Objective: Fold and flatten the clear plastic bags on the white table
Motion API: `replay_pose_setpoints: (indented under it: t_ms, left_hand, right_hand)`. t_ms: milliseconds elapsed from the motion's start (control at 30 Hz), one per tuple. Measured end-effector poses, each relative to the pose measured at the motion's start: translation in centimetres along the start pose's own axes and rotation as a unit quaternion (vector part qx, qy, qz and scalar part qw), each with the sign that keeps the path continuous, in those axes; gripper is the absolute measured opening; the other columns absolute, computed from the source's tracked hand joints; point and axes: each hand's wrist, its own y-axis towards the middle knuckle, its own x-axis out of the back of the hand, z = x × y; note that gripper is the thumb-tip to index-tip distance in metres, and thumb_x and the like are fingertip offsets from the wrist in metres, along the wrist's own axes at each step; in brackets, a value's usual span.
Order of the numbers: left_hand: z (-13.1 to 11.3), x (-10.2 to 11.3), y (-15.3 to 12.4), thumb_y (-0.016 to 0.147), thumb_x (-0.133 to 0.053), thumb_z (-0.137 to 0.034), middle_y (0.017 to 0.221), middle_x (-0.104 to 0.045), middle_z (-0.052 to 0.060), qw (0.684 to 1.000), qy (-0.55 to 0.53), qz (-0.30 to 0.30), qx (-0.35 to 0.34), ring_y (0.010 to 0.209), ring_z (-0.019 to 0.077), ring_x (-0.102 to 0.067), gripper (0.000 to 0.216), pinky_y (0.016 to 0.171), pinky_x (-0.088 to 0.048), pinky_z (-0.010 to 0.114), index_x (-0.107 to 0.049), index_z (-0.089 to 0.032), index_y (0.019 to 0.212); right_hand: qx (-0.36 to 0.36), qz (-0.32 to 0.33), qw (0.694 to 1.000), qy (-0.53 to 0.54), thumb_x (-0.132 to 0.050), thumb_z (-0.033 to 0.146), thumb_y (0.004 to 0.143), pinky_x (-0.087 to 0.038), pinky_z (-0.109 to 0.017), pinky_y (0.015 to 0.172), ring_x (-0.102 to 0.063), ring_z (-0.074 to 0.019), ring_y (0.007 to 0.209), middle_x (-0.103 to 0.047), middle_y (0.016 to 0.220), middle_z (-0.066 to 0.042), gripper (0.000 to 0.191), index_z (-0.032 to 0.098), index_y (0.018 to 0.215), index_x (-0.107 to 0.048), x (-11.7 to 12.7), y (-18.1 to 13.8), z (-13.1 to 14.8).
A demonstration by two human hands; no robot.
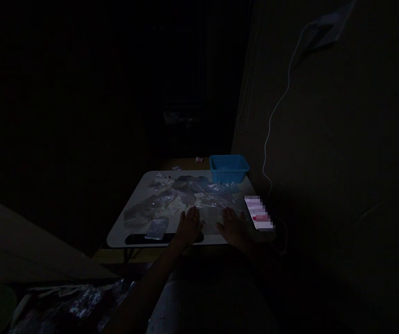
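Both palms face down over the front part of a small white table (119, 234). My left hand (189, 226) has its fingers stretched out and its thumb apart, near the dark slot along the front edge. To its right, my right hand (232, 226) lies flat in the same way, fingers extended. Crumpled clear plastic bags (185, 192) spread across the table just beyond my fingertips. A folded plastic packet (157, 228) lies left of my left hand, partly over the slot. Whether a thin sheet lies under my hands is too dark to tell.
A blue plastic basin (229, 176) stands at the back right corner. At the right edge lies a lit phone (258, 213), with a white cable (271, 120) hanging from the wall above. A small pinkish cup (199, 159) is behind the table. Shiny plastic (86, 301) lies at lower left.
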Motion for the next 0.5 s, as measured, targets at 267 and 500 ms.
replay_pose_setpoints:
  t_ms: [267,500]
  left_hand:
    - [-2.1,-0.5,0.9,0.085,-0.03,-0.026,0.132,-0.034,0.016,0.998,-0.021,-0.017,-0.064,0.123,0.0234,-0.029,0.046,0.099,-0.025,0.037,-0.035,-0.004,0.125]
    - [-0.4,-1.1,0.1,0.087,-0.022,-0.042,0.134,-0.031,0.014,0.999,-0.005,-0.026,-0.032,0.125,0.0225,-0.024,0.054,0.1,-0.021,0.042,-0.029,-0.008,0.129]
  right_hand:
    - [0.083,-0.009,0.996,0.013,-0.017,0.034,0.087,-0.001,-0.048,0.101,-0.018,-0.0201,0.127,-0.028,0.136,-0.01,0.05,0.012,0.13,-0.029,-0.6,0.8,1.8]
    - [0.0,-0.026,1.0,0.0,-0.018,0.045,0.086,-0.002,-0.054,0.098,-0.018,-0.0246,0.126,-0.027,0.136,-0.013,0.056,0.01,0.13,-0.029,-1.0,0.4,-0.6]
